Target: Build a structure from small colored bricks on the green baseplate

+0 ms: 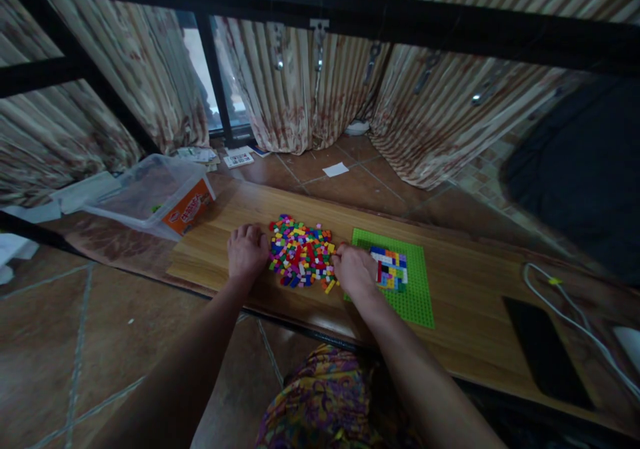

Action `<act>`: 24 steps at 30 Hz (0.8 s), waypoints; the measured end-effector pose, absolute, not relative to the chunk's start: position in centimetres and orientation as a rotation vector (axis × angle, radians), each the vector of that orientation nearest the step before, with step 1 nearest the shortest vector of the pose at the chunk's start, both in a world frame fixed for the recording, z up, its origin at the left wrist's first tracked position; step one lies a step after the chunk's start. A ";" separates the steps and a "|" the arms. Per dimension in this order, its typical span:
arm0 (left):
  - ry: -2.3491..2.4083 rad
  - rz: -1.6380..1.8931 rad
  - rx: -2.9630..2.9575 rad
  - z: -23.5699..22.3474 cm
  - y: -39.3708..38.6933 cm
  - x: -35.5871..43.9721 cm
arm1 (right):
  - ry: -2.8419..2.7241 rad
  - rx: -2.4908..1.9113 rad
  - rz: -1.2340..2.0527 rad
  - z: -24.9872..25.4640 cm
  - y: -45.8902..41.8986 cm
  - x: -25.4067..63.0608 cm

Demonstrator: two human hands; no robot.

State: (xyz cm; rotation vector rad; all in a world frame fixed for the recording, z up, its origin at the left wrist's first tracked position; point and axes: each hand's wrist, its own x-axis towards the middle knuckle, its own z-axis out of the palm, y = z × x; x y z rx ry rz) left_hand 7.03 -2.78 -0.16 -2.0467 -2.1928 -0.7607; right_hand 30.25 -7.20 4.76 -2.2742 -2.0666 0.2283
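Observation:
A heap of small building bricks (300, 252) in many colours lies on the wooden board between my two hands. My left hand (246, 252) rests palm down at the heap's left edge, its fingers curled in and no brick showing in them. At the heap's right edge, the fingers of my right hand (354, 267) are pinched together; whatever they may hold is too small to make out. Just beyond that hand is a green baseplate (420, 302), partly covered by it. On the plate sits a flat patch of multicoloured bricks (395, 269) in rows, its left side hidden by my hand.
A clear plastic tub (135, 195) with an orange label stands at the board's left end. Toward the right end of the wooden board (470, 302) lie a dark flat phone-like slab (545, 352) and a white cable (570, 309). Black metal bars (350, 15) cross above.

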 end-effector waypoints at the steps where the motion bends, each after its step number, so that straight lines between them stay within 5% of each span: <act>1: -2.191 -0.765 -2.047 -0.2 -2.8 7.0 | -2.058 -2.295 0.228 4.6 -7.1 30.1; 14: -2.199 -0.760 -2.054 -0.2 -2.7 6.9 | -1.714 -1.704 0.414 6.2 -11.6 33.5; 24: -2.147 -0.749 -2.081 -0.3 -2.5 6.7 | -1.326 -1.741 0.511 4.4 -16.7 41.9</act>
